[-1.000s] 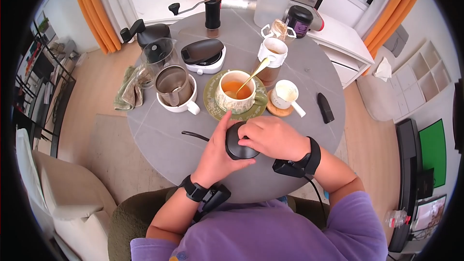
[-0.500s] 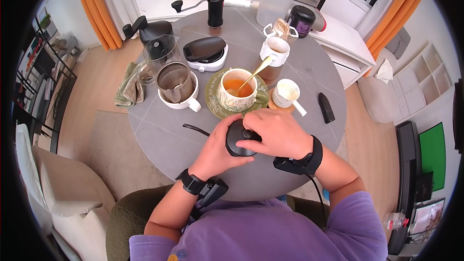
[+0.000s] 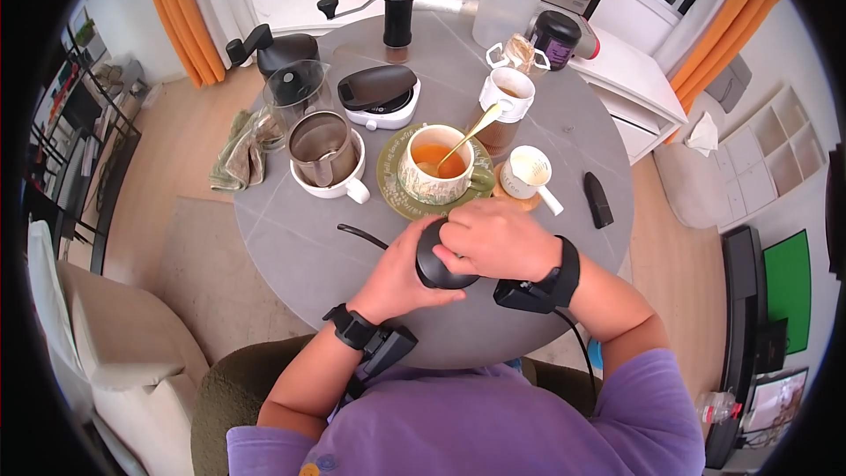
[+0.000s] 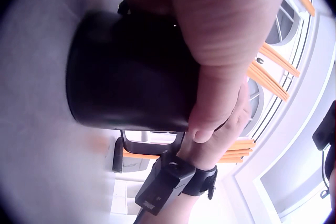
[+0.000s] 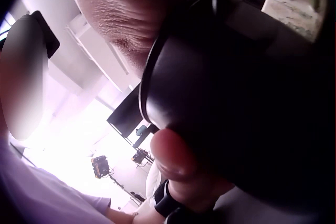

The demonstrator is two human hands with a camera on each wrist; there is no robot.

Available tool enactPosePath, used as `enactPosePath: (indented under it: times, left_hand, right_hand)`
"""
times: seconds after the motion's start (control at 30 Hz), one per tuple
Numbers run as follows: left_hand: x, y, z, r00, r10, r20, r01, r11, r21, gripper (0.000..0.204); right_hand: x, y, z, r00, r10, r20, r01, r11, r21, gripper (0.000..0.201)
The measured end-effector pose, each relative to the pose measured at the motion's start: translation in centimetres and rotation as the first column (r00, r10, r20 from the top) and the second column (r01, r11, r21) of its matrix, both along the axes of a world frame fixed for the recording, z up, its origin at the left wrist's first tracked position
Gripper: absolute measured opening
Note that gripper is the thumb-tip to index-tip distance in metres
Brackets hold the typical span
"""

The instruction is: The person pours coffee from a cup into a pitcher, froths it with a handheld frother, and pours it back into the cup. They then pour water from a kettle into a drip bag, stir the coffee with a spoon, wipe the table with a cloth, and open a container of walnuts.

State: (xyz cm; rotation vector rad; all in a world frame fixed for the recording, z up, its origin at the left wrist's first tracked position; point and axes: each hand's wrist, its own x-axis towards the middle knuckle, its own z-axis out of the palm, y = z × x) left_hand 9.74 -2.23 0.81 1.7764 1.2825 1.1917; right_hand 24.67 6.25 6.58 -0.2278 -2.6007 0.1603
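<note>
A black lidded pot (image 3: 434, 266) with a thin dark spout stands at the table's near side. My left hand (image 3: 394, 280) wraps round its side, fingers beyond and thumb in front. Over the lid, my right hand (image 3: 498, 242) has its fingers curled at the top, covering the knob. The left wrist view shows the black body (image 4: 126, 71) close up, with the left thumb along it. In the right wrist view the dark pot (image 5: 210, 87) fills much of the frame. Just beyond the hands is a cup of amber liquid (image 3: 438, 160) with a gold spoon, on a green saucer (image 3: 390, 189).
Left of the saucer, a white cup (image 3: 328, 187) holds a metal filter. A small white handled cup (image 3: 527, 172) sits on a wooden coaster to the right, near a black object (image 3: 597, 200). Behind are a scale (image 3: 381, 101), a grinder (image 3: 398, 18) and a clear pitcher (image 3: 508, 4).
The right fingers shifted on the lid; the knob, visible half a second ago, is covered now. The left hand keeps its grip on the pot. The head view has shifted slightly.
</note>
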Motion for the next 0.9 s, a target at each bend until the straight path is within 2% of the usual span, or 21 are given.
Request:
enactPosePath:
  times: [0.03, 0.1, 0.17, 0.23, 0.27, 0.3, 0.33, 0.37, 0.43, 0.5, 0.53, 0.6, 0.63, 0.67, 0.73, 0.9]
  left_hand:
    - [0.0, 0.1, -0.1, 1.0, 0.003, 0.003, -0.003, 1.0, -0.004, 0.087]
    - [-0.1, 0.2, -0.5, 0.999, -0.029, 0.018, 0.029, 1.0, 0.007, 0.087]
    - [-0.1, 0.1, -0.1, 0.999, -0.045, 0.007, 0.045, 0.999, -0.025, 0.085]
    - [0.0, -0.3, 1.0, 0.997, -0.032, 0.064, 0.038, 0.994, -0.098, 0.083]
    - [0.0, 0.0, 0.3, 0.993, -0.067, 0.102, 0.074, 0.995, -0.064, 0.082]
    - [-0.1, 0.1, 0.3, 0.992, -0.068, 0.102, 0.075, 0.995, -0.062, 0.082]
    - [-0.2, 0.1, 0.3, 0.991, -0.082, 0.103, 0.089, 0.994, -0.057, 0.082]
    - [-0.2, 0.1, 0.3, 0.99, -0.098, 0.105, 0.104, 0.993, -0.054, 0.082]
    - [-0.4, 0.3, 0.2, 0.993, -0.107, 0.05, 0.107, 0.994, -0.001, 0.082]
    - [-0.6, 0.6, 0.3, 0.994, -0.109, -0.004, 0.109, 0.992, 0.057, 0.082]
    - [-0.8, 0.6, 0.3, 0.99, -0.141, -0.015, 0.141, 0.989, 0.042, 0.085]
    - [-0.8, 0.7, 0.3, 0.985, -0.172, -0.025, 0.173, 0.985, 0.026, 0.087]
    - [-0.7, 0.5, 0.4, 0.972, -0.213, 0.099, 0.218, 0.975, -0.048, 0.086]
    - [-0.7, 0.4, 0.4, 0.945, -0.239, 0.225, 0.27, 0.956, -0.118, 0.085]
    - [-0.8, 0.4, 0.5, 0.942, -0.262, 0.207, 0.293, 0.947, -0.134, 0.084]
    - [-1.1, 0.6, 1.2, 0.923, -0.33, 0.199, 0.363, 0.917, -0.163, 0.081]
  right_hand:
    - [0.1, -0.1, 1.6, 1.0, 0.003, 0.003, -0.003, 1.0, -0.004, 0.022]
    - [0.4, 0.0, 6.0, 0.991, -0.047, -0.123, 0.048, 0.999, 0.0, 0.019]
    - [0.6, 1.1, 6.9, 0.978, -0.128, -0.163, 0.095, 0.976, -0.194, 0.02]
    - [1.8, 1.9, 7.1, 0.968, -0.204, -0.145, 0.133, 0.91, -0.392, 0.024]
    - [2.8, 2.4, 7.1, 0.965, -0.238, -0.111, 0.16, 0.868, -0.47, 0.025]
    - [3.7, 2.9, 6.7, 0.928, -0.326, -0.179, 0.175, 0.808, -0.562, 0.029]
    - [4.6, 3.5, 6.5, 0.869, -0.456, -0.189, 0.224, 0.705, -0.673, 0.031]
    - [6.4, 5.8, 5.1, 0.821, -0.54, -0.184, 0.271, 0.652, -0.709, 0.033]
    - [8.6, 8.3, 4.3, 0.705, -0.694, -0.145, 0.435, 0.586, -0.684, 0.036]
    - [11.9, 12.0, 1.1, 0.617, -0.785, -0.051, 0.656, 0.549, -0.517, 0.037]
    - [12.0, 12.0, 0.6, 0.616, -0.786, -0.051, 0.658, 0.549, -0.516, 0.037]
    - [12.1, 11.6, -0.3, 0.518, -0.844, 0.14, 0.841, 0.473, -0.262, 0.038]
    - [11.9, 11.6, -0.5, 0.519, -0.843, 0.14, 0.84, 0.474, -0.263, 0.038]
    - [11.6, 11.5, -0.9, 0.489, -0.852, 0.187, 0.868, 0.456, -0.193, 0.037]
    - [11.0, 11.4, -1.6, 0.445, -0.851, 0.277, 0.894, 0.437, -0.095, 0.035]
    - [10.5, 11.6, -3.1, 0.474, -0.82, 0.322, 0.873, 0.485, -0.05, 0.034]
